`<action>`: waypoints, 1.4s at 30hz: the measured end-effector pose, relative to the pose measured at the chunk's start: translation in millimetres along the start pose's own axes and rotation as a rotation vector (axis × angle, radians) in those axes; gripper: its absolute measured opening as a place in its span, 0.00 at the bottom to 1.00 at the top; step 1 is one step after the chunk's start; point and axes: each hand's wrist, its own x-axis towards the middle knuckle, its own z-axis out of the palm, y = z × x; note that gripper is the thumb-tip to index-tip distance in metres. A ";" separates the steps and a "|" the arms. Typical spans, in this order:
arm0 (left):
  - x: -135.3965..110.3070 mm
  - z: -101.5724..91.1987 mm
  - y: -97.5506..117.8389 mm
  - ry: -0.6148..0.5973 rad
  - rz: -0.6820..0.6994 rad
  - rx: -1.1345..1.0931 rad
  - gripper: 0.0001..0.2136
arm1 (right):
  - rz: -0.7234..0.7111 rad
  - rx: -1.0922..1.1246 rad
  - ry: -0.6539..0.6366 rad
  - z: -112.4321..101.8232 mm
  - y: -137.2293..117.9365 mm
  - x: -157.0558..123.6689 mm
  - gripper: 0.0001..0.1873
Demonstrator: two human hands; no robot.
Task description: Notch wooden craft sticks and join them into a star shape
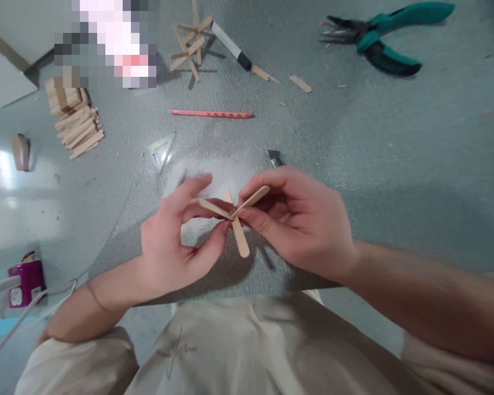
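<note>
Several wooden craft sticks [241, 239] cross each other at one point between my hands, held above the near part of the table. My left hand [181, 241] pinches the joint from the left with thumb and fingers, its index finger raised. From the right, my right hand [300, 216] closes thumb and fingers on the same crossed sticks. The lower fingers of both hands are partly hidden. Just beyond my right hand lies a dark-tipped tool [275, 158], mostly covered by the hand.
A pink pencil [212, 114] and a clear set square [161, 152] lie ahead. Farther back are joined sticks [191, 46], a white marker-like tool [230, 44] and teal-handled pliers [389, 35]. Stacked craft sticks [80, 129] sit left, above a purple plug adapter [27, 282].
</note>
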 end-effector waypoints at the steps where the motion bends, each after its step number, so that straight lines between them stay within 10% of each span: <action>1: 0.7 0.8 -2.0 0.044 0.010 -0.011 0.32 | 0.017 0.039 0.016 0.0 0.9 0.3 0.09; 16: 22.5 -8.3 -18.6 0.028 0.338 0.127 0.34 | 0.309 0.474 -0.095 0.0 6.8 6.5 0.13; 29: 26.1 -7.0 -28.3 0.022 0.378 0.142 0.18 | 0.216 0.217 -0.138 -10.0 -3.8 6.9 0.04; 42: 27.5 -6.7 -32.4 0.089 0.643 0.125 0.14 | -0.533 -0.291 -0.237 -15.8 2.0 5.1 0.03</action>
